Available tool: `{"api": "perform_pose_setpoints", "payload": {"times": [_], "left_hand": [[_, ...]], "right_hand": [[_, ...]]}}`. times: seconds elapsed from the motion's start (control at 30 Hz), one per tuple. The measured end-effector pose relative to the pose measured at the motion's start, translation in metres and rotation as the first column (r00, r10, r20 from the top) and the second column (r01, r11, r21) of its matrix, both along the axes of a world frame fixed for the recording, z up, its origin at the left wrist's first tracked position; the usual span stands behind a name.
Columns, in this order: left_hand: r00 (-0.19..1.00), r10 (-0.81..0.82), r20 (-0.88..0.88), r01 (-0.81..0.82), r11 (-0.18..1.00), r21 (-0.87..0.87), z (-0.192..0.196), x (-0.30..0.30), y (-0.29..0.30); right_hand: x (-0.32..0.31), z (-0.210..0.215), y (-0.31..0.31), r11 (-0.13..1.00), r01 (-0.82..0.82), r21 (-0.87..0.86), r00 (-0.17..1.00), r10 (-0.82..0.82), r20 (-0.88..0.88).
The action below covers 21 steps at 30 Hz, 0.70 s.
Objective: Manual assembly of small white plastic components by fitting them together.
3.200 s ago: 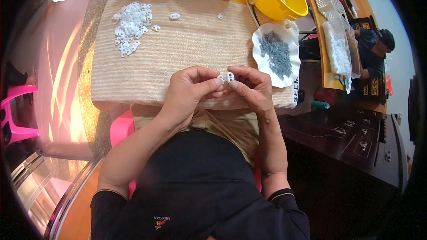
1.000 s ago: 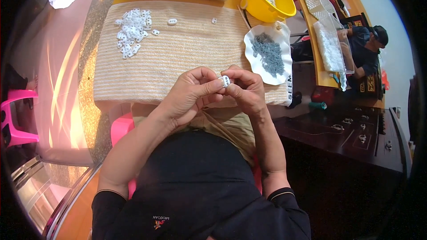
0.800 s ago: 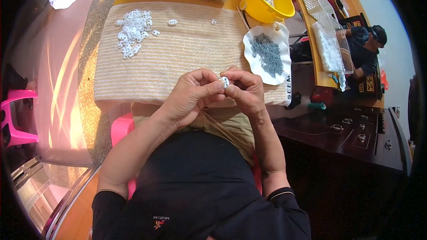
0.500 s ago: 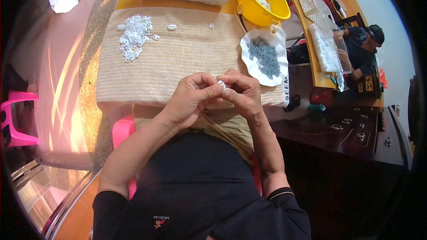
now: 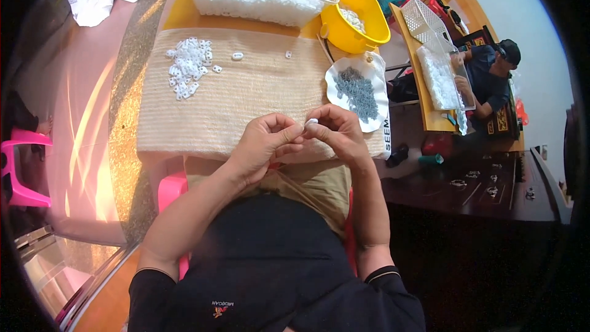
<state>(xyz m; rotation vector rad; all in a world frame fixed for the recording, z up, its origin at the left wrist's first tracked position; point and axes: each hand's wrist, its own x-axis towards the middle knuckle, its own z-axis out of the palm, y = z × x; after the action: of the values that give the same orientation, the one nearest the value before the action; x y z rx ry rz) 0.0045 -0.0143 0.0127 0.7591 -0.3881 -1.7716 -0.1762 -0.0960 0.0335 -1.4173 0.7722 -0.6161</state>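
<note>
Pinched between the thumb and fingers of my right hand (image 5: 342, 137) is a small white plastic piece (image 5: 311, 122). My left hand (image 5: 263, 146) is closed right beside it, thumb against fingertips; whatever it pinches is too small to make out. Both hands are over the near edge of a striped beige towel (image 5: 246, 98). Farther left on the towel lies a heap of small white plastic pieces (image 5: 189, 64) with dark holes. A longer white piece (image 5: 238, 56) and a single small one (image 5: 288, 55) lie apart from it. A wavy-edged white dish (image 5: 333, 89) holds many thin grey screw-like pieces (image 5: 357, 95).
A clear bin (image 5: 264, 15) full of white pieces stands at the far edge, beside a yellow basin (image 5: 353, 40) holding pale pieces. At right, a co-worker (image 5: 491, 77) sits at another table (image 5: 432, 120) with a tray of white pieces. A pink stool (image 5: 27, 193) is at left.
My hands have come slightly apart, with the white piece staying in the right fingers. The whole view has shifted a little, so the table sits lower in it.
</note>
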Motion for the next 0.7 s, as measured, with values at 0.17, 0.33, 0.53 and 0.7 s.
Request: {"api": "perform_pose_setpoints", "payload": {"times": [0.17,0.33,0.53,0.7], "left_hand": [[0.999,0.01,0.034,-0.011,1.0,0.017,-0.008,-0.001,0.002],[0.999,0.02,0.031,-0.021,1.0,0.023,-0.006,-0.003,0.0],[0.999,0.037,0.022,-0.038,0.999,0.031,-0.008,-0.002,0.002],[0.999,0.04,0.024,-0.041,0.998,0.051,-0.006,-0.003,0.004]], "right_hand": [[-0.02,0.035,-0.041,0.994,-0.099,-0.046,0.91,0.072,-0.409],[-0.033,0.069,-0.115,0.801,0.103,-0.59,0.912,-0.313,-0.265],[-0.017,0.059,-0.148,0.473,0.325,-0.819,0.832,-0.555,0.01],[0.001,0.042,-0.109,0.581,0.246,-0.776,0.839,-0.528,-0.13]]}}
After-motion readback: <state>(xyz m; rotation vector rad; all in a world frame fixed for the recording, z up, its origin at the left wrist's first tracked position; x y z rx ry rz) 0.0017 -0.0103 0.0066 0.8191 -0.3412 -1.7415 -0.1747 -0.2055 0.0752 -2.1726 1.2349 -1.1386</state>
